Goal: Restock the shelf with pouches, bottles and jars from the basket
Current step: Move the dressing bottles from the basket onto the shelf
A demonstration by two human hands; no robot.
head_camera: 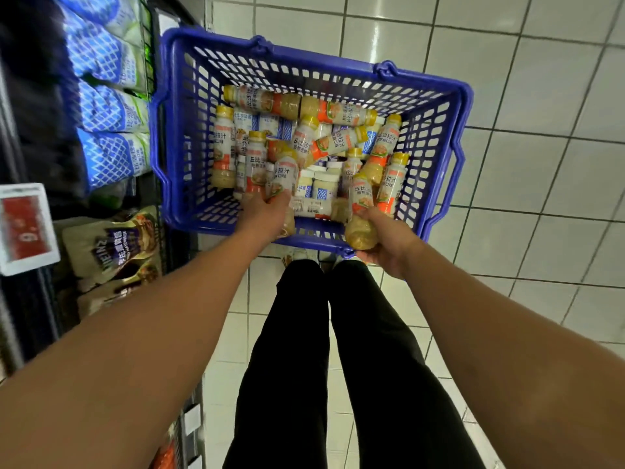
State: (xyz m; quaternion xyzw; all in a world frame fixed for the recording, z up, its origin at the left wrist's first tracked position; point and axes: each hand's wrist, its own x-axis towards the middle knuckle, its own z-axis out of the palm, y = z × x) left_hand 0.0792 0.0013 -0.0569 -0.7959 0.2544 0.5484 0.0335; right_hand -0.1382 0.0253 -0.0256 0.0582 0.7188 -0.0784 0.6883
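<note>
Blue basket (422, 79) stands on the tiled floor (541, 170). Inside the basket, yellow-capped bottles (338, 142) lie heaped over white-lidded jars (324, 184). At the basket's near wall, the left grip (262, 214) curls round one dressing bottle (283, 177). The right grip (389, 245) holds a second bottle (362, 211) by its base, cap pointing into the basket. Left of the basket, the shelf (30, 292) carries blue-white pouches (108, 106) and Heinz pouches (115, 248).

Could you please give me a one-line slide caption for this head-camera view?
Left hand grips one bottle, right hand grips a second bottle, at the blue basket beside shelved pouches.
</note>
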